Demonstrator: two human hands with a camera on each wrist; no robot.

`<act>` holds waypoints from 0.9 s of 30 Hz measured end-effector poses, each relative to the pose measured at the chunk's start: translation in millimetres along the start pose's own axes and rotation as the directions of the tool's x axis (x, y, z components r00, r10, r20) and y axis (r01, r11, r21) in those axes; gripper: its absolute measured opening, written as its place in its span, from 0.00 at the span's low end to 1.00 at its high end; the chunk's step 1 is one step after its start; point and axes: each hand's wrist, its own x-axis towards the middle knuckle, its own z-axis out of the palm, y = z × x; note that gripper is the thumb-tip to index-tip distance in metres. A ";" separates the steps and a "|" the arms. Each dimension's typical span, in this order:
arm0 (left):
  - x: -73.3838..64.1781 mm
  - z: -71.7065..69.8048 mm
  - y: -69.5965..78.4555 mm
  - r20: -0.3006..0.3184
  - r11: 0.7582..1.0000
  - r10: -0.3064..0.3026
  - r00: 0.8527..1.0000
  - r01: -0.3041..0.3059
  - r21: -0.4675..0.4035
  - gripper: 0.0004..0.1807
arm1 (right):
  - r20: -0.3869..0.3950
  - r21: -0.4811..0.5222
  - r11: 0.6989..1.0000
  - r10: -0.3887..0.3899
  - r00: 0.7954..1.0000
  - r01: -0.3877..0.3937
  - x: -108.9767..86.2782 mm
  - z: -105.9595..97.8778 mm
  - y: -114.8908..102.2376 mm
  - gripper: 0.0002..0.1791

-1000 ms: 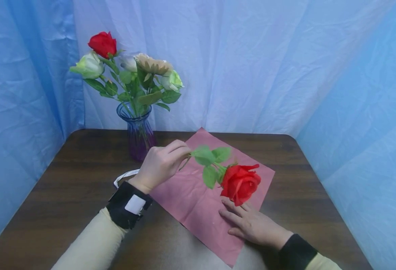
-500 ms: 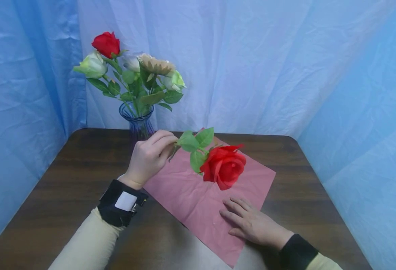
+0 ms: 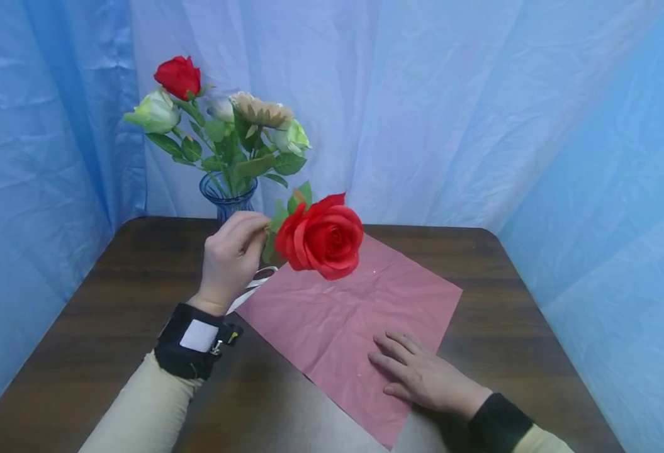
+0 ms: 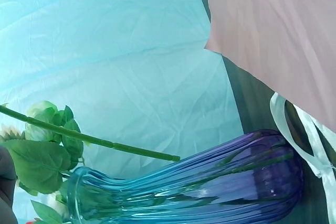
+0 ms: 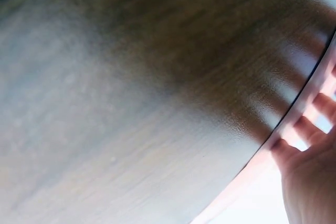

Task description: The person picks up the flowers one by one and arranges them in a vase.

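My left hand (image 3: 232,258) pinches the stem of a red rose (image 3: 326,236) and holds it above the table, just in front of the glass vase. The bloom faces me and covers the far corner of a pink sheet of paper (image 3: 354,314). In the left wrist view the bare green stem (image 4: 126,148) runs toward the blue-to-purple vase (image 4: 210,182); only a bit of the hand shows at the edge. My right hand (image 3: 428,377) rests with spread fingers on the paper's right part. In the right wrist view its fingertips (image 5: 286,150) lie along the paper's edge.
Behind my left hand stands the vase (image 3: 228,195) with a red rose (image 3: 179,77), whitish-green roses (image 3: 156,110) and a beige flower (image 3: 260,110). A white ribbon (image 3: 249,292) lies by the paper's left corner. Curtains hang around the dark wooden table (image 3: 507,302).
My left hand has carried the red rose left and back toward the vase, and the bloom has turned to face me. My right hand has stayed on the paper.
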 end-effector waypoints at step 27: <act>-8.9 -17.1 -13.1 -0.216 0.933 -0.351 0.911 0.321 -0.160 0.12 | -0.144 -0.108 0.991 -0.100 0.985 0.085 -0.5 8.4 1.2 0.35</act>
